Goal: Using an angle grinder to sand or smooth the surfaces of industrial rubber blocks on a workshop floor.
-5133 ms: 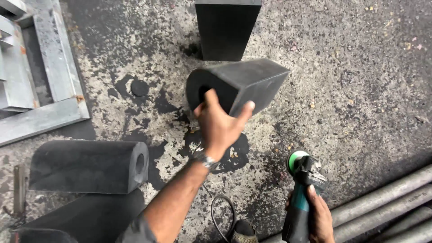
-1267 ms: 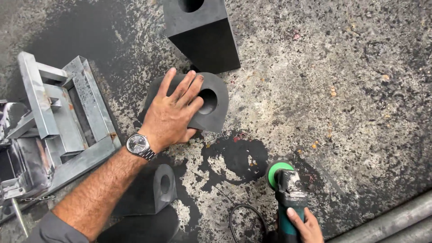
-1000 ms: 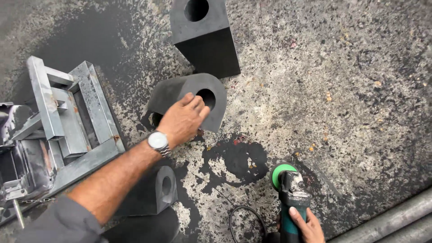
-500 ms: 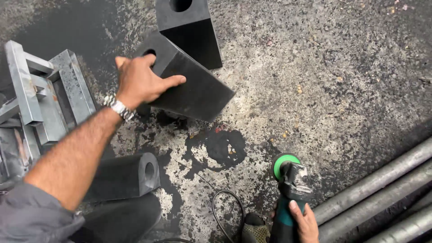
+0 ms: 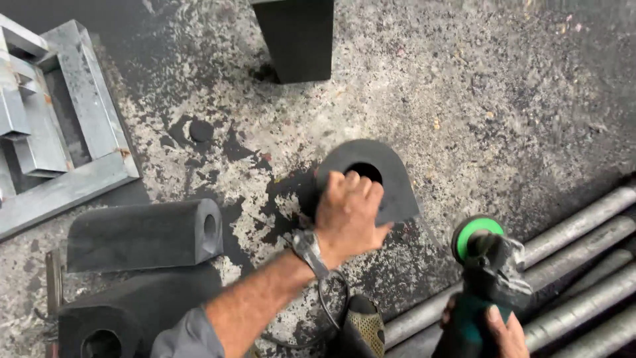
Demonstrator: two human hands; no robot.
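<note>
On the stained concrete floor (image 5: 503,99), seen from above:

Left hand: the left hand (image 5: 348,215) rests on top of a black rubber block (image 5: 368,179) with a round hole, fingers (image 5: 351,185) curled over its upper face beside the hole; the grip is closed on the block's near edge. A wristwatch (image 5: 309,250) sits on the wrist.

Right hand: the right hand (image 5: 503,331) is wrapped tight around the body of an angle grinder (image 5: 487,278), whose green disc faces up and hangs just right of the block, not touching it.

Block: it stands on end near the middle of the floor, hole upward, over a dark patch.

Cable: a black cord (image 5: 331,311) loops on the floor below the left wrist.

Other blocks: one long black block (image 5: 146,232) lies on its side to the left; another (image 5: 132,311) lies at the bottom left corner; a tall square one (image 5: 297,40) stands at the top edge.

Metal frame: a grey steel frame (image 5: 59,132) lies at the left edge.

Pipes: grey pipes (image 5: 583,265) lie slantwise at the bottom right corner.
</note>
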